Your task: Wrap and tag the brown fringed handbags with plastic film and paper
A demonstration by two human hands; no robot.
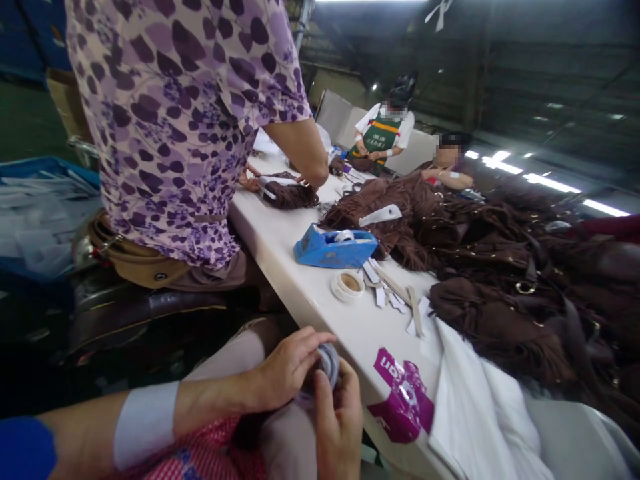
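Low at the table's near edge, both of my hands are closed around a small grey roll with ringed layers, which resembles a roll of tape. My left hand holds it from the left, its fingers over the top. On the other side my right hand grips it with thumb and fingers. Fingers hide part of the roll. Nearest on the white table are a cream tape roll lying flat and a blue tape dispenser. A crumpled purple plastic wrapper lies to the right of my hands.
Brown fringed bags are heaped along the table's right side. Pale strips and white cloth lie in front of them. A person in a purple patterned top works at the left. Two more people are farther back.
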